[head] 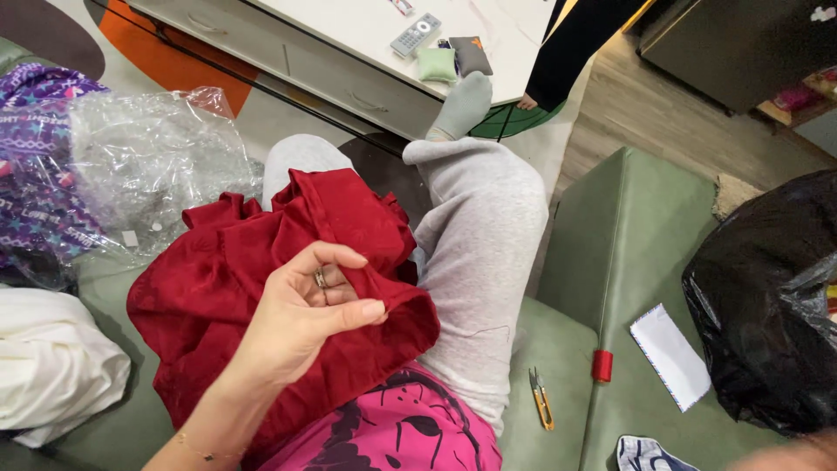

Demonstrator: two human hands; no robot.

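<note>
While the left hand point(305, 310) pinches a folded hem of soft, crumpled dark-red fabric point(227, 288) draped over the lap in grey sweatpants point(479, 253), thread snips point(541, 399) lie on the green cushion point(628, 235); right hand point(798, 452) blurred at the frame edge, grip indeterminable.

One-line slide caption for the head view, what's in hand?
Left hand pinches a fold of dark red fabric over the lap in grey sweatpants; small yellow-handled thread snips lie on the green sofa.

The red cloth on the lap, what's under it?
Under the red cloth, grey trouser legs and a pink top show at its edges. The left hand pinches its hem; the lap beneath is covered.
</note>
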